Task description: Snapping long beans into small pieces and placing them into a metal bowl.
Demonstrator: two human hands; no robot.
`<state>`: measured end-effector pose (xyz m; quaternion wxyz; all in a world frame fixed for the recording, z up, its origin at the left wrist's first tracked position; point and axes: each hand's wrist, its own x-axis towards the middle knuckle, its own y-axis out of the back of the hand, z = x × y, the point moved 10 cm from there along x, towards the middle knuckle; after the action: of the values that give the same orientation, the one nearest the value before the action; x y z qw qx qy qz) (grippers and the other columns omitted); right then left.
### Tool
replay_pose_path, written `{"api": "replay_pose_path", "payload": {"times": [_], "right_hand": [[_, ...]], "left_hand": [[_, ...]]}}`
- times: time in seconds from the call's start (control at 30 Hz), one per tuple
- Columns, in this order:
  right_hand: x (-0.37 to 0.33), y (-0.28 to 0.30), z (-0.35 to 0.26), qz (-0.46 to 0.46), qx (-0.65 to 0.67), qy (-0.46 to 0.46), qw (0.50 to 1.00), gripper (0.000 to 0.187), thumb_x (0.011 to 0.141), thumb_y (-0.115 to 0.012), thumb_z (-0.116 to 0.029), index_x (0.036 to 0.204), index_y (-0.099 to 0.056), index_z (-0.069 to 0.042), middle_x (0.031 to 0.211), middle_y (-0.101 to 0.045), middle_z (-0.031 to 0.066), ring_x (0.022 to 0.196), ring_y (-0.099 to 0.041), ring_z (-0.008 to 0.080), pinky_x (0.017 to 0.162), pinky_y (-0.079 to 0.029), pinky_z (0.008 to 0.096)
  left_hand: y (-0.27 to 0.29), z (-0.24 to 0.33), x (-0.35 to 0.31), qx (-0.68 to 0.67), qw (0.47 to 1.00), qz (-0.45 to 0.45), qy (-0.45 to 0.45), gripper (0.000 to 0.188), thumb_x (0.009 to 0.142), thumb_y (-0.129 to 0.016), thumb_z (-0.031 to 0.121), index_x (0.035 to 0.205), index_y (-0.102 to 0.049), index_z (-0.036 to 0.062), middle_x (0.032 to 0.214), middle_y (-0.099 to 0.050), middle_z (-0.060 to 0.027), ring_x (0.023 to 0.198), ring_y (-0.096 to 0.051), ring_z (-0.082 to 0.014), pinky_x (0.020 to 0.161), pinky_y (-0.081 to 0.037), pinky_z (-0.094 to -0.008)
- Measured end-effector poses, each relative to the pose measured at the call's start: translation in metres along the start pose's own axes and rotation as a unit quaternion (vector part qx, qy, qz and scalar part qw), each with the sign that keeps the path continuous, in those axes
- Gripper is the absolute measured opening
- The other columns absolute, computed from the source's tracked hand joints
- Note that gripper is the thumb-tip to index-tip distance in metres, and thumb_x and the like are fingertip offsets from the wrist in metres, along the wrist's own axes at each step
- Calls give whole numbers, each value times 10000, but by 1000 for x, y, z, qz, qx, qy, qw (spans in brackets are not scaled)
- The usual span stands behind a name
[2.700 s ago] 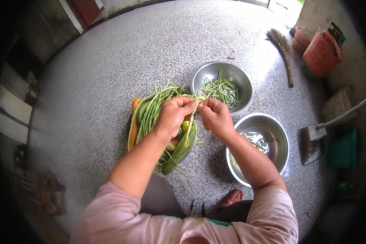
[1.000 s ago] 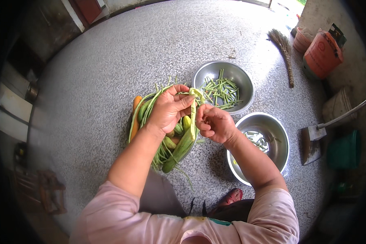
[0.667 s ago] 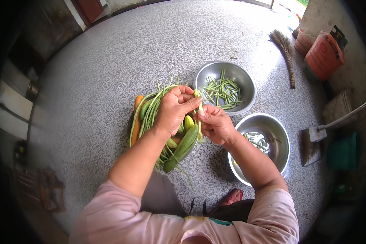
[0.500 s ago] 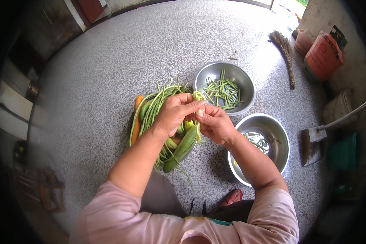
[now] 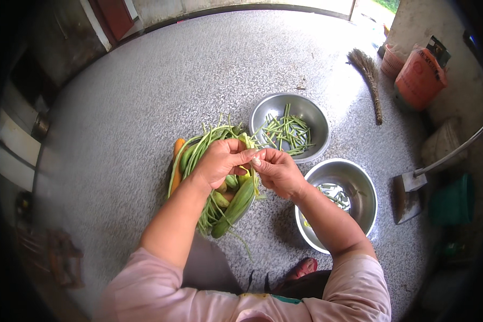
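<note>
My left hand (image 5: 218,162) and my right hand (image 5: 280,170) meet fingertip to fingertip above a heap of vegetables. Between them is a pale yellow-green bean pod (image 5: 246,140), its upper part sticking out past my left fingers. Both hands are closed in a pinch, and the fingers hide much of the pod. Below lies the heap: long green beans (image 5: 194,155), a large green cucumber-like vegetable (image 5: 235,210) and an orange carrot-like one (image 5: 177,170). Whatever holds the heap is mostly covered.
A steel basin (image 5: 324,119) holds short cut bean pieces (image 5: 290,131). Nearer, to the right, a second steel basin (image 5: 366,212) contains a few scraps. A straw broom (image 5: 371,86), an orange bag (image 5: 419,78), a dustpan (image 5: 409,196) and a green bucket (image 5: 453,199) line the right side.
The whole view has shifted slightly, so basins and heap appear lower and further left. Both hands still pinch the pod, their fingertips now closer together, with less of the pod's opened end showing.
</note>
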<state>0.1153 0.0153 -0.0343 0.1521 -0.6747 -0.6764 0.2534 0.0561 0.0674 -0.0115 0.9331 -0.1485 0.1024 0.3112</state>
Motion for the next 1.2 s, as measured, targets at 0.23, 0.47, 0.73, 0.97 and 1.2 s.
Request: {"api": "replay_pose_path", "payload": {"times": [0.23,0.47,0.73,0.97,1.2], "right_hand": [[-4,7,-15,55,-32,34,997,147,811,-613,-174,844,-565,-40,583,-466,-47,404,-297,19,363,-192,190],[-5,10,-21,57,-81,46,994,209,833,-588,-190,855,-580,18,546,-462,-42,426,-343,19,375,-237,179],[-7,18,-25,125,-174,63,975,178,802,-571,-150,778,-585,27,600,-525,-18,496,-419,25,426,-329,190],[-5,28,-24,187,-201,78,958,170,779,-560,-130,745,-566,36,627,-547,12,527,-442,46,454,-355,205],[-8,20,-35,213,-163,122,955,155,800,-551,-121,782,-552,33,646,-554,28,509,-456,54,437,-361,206]], "left_hand": [[-9,4,-3,-30,999,-18,9,201,801,-626,220,878,-564,45,780,-582,-11,664,-569,-89,635,-522,-255],[-2,8,-1,3,999,10,-32,215,761,-673,214,832,-578,34,693,-569,4,574,-516,-51,537,-468,-190],[3,3,3,53,995,52,-60,178,767,-663,163,801,-588,5,688,-591,-31,566,-543,-72,519,-467,-195],[0,-1,6,51,993,74,-78,145,822,-591,131,845,-582,-12,743,-594,-43,633,-571,-97,563,-489,-218],[-12,-6,7,-84,994,56,-37,144,839,-565,133,901,-559,3,801,-577,-41,685,-570,-116,596,-485,-231]]}}
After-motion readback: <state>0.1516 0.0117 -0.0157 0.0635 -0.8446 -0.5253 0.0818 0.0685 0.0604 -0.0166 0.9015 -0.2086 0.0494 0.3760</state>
